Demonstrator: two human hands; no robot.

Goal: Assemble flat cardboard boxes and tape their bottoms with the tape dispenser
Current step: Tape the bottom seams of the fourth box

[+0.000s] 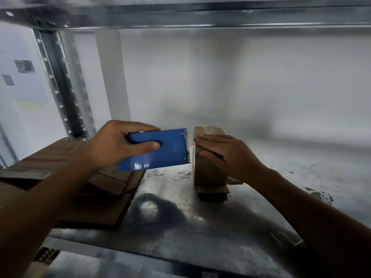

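A small brown cardboard box [208, 169] stands on the metal shelf [180, 227] with its taped bottom facing up and its loose flaps spread underneath. My right hand [226, 153] lies flat on top of the box, fingers straight, pressing the tape down. My left hand [116, 145] grips a blue tape dispenser [160, 151], thumb through its slot. The dispenser's toothed edge sits right at the box's upper left edge.
A stack of flat cardboard boxes [96, 197] lies on the left of the shelf, under my left forearm. A perforated metal upright [60, 85] rises at the back left, and another shelf [200, 15] runs overhead. Scraps of tape [180, 175] stick to the shelf surface.
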